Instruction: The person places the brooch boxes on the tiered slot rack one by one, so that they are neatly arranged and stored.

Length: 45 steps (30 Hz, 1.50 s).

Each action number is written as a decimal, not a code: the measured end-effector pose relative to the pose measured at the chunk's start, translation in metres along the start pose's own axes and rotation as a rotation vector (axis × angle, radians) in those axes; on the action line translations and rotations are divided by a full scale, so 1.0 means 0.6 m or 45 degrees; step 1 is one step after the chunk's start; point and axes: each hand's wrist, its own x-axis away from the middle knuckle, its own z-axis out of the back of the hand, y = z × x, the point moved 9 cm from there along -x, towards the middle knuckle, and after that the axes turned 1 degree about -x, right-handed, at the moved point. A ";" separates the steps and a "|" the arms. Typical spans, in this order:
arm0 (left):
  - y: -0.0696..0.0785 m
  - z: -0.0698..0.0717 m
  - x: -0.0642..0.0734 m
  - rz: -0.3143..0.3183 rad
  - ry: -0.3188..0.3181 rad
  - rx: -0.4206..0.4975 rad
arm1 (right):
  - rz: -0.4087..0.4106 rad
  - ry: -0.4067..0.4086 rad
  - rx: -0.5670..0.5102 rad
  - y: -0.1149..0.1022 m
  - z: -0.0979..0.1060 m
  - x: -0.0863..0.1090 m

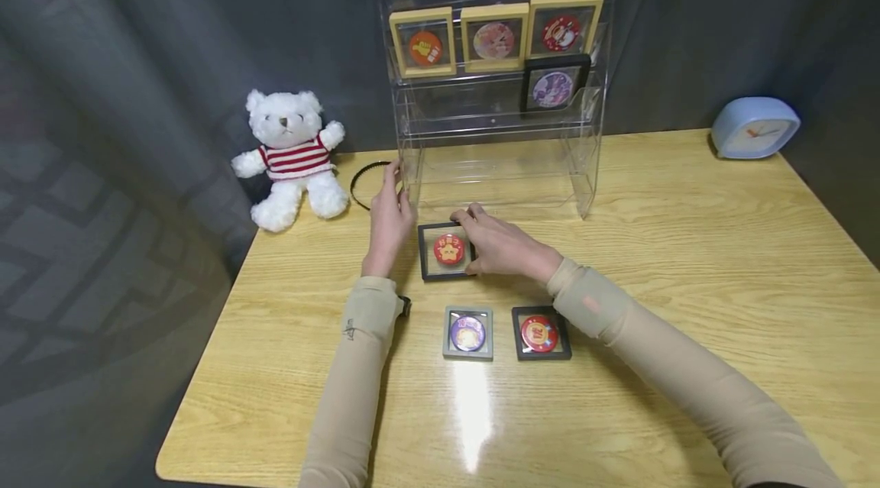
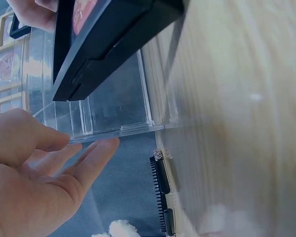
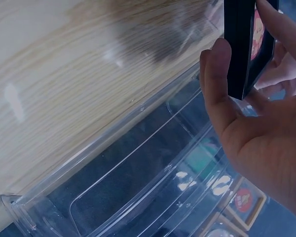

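My right hand [image 1: 505,244] grips a black square display frame [image 1: 425,253] by its right side, thumb and fingers on opposite edges. Inside its clear window is a round red badge with a yellow star [image 1: 449,250]. In the right wrist view the frame [image 3: 239,47] is tilted up off the table. Beside the clear tiered rack [image 1: 491,194] is my left hand [image 1: 390,224], its fingers extended with the tips right at the rack's left side edge. The left wrist view shows this hand [image 2: 44,173] apart from the frame, nothing between thumb and fingers.
A grey frame [image 1: 468,355] and another black frame [image 1: 541,354] lie nearer me. On the rack stand several yellow frames [image 1: 422,74] and one black frame [image 1: 555,60]. A white teddy bear [image 1: 296,159] and black toothed band [image 1: 357,179] are left, a blue clock [image 1: 729,129] right.
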 end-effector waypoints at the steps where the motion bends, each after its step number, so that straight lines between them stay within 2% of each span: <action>1: 0.000 0.000 0.000 -0.002 0.000 -0.002 | -0.002 0.001 0.003 0.000 0.000 0.000; 8: -0.001 -0.001 0.000 -0.011 0.009 -0.008 | -0.007 0.033 0.007 0.001 0.004 0.001; 15: -0.003 0.000 0.000 0.004 0.007 0.010 | 0.085 0.200 0.036 -0.006 0.019 0.002; 21: -0.001 0.001 0.000 -0.026 0.027 -0.004 | 0.172 0.324 0.027 -0.012 0.034 0.009; 31: 0.001 0.001 0.001 -0.036 0.016 -0.017 | 0.182 0.414 -0.021 -0.010 0.051 0.010; 38: 0.003 0.003 0.002 -0.027 0.016 0.004 | 0.168 0.483 -0.060 -0.008 0.075 0.011; 45: 0.007 0.003 0.002 -0.028 0.012 0.011 | 0.165 0.549 -0.042 -0.006 0.110 0.013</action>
